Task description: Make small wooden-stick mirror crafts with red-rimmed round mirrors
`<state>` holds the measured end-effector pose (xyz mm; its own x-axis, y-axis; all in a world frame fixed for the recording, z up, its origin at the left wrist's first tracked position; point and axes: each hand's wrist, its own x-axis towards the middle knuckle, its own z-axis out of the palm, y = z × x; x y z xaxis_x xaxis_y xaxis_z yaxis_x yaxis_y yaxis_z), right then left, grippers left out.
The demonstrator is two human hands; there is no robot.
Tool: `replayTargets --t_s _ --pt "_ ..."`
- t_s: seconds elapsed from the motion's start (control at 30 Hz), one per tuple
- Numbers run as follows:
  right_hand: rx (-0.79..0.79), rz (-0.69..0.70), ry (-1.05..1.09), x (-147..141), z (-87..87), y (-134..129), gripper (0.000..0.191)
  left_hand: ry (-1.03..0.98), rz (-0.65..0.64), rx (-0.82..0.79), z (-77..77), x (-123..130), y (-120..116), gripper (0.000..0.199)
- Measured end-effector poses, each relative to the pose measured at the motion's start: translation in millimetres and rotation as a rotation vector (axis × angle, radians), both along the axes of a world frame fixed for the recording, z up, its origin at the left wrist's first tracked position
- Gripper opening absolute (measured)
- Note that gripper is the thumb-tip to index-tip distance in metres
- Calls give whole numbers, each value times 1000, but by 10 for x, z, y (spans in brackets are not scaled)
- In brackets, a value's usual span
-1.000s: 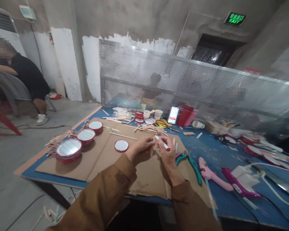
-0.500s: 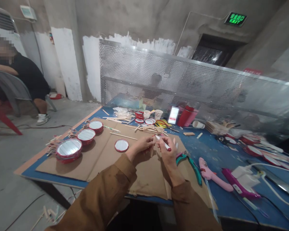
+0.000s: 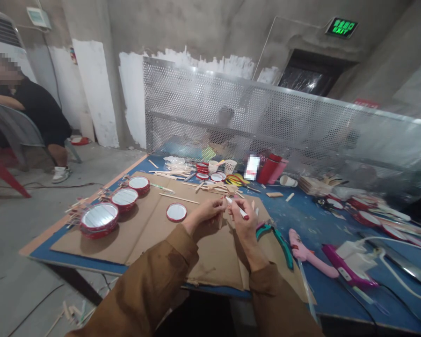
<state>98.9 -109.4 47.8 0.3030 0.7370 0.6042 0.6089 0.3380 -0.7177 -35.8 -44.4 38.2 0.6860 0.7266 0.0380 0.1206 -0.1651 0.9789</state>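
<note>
My right hand is closed around a white marker with a red end, its tip pointing up and left toward my other hand. Close beside it, my left hand is pinched on a thin wooden stick that points down below the fingers. Both hands meet above the brown cardboard. A round white disc with a red rim lies left of my left hand. Teal-handled pliers rest to the right of my right hand.
Stacked red-rimmed discs stand on the left. Wooden sticks, paper cups and a red bottle are at the back. A pink glue gun and purple power strip lie right. A person sits far left.
The whole view has shifted very slightly. Both hands keep nearly the same place and hold.
</note>
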Motion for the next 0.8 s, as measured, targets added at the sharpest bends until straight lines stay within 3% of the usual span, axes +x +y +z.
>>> replayTargets --t_s 0.8 --pt "-3 22 -47 5 -18 19 23 -7 4 0 -42 9 27 36"
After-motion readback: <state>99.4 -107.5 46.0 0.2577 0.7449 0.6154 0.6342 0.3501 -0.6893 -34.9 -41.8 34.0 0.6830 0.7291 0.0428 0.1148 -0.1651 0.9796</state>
